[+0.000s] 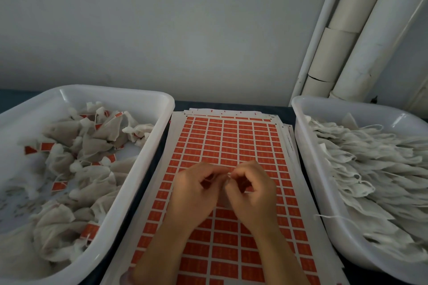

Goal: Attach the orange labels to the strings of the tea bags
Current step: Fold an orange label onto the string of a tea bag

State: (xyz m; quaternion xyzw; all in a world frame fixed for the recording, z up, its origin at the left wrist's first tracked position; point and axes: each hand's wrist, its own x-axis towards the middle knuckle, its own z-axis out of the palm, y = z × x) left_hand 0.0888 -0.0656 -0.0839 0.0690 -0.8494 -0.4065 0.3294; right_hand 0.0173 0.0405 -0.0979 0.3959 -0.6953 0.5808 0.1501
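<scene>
Both curled, your left hand [194, 188] and right hand [251, 190] pinch a pale bit [228, 175] over the labels [231, 141]; bare bags [370, 169] lie rightward.

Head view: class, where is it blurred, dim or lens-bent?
Head view: light is dim and flat; left hand and right hand are motion-blurred, so their grip is unclear; the wide lens bows the left tray and tilts the pipes.

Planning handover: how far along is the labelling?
Done: a pile of labelled bags in the left tray. In hand: left hand and right hand pinch a small item, blurred, over the label sheet. Left: the right tray, stacked with unlabelled bags.
</scene>
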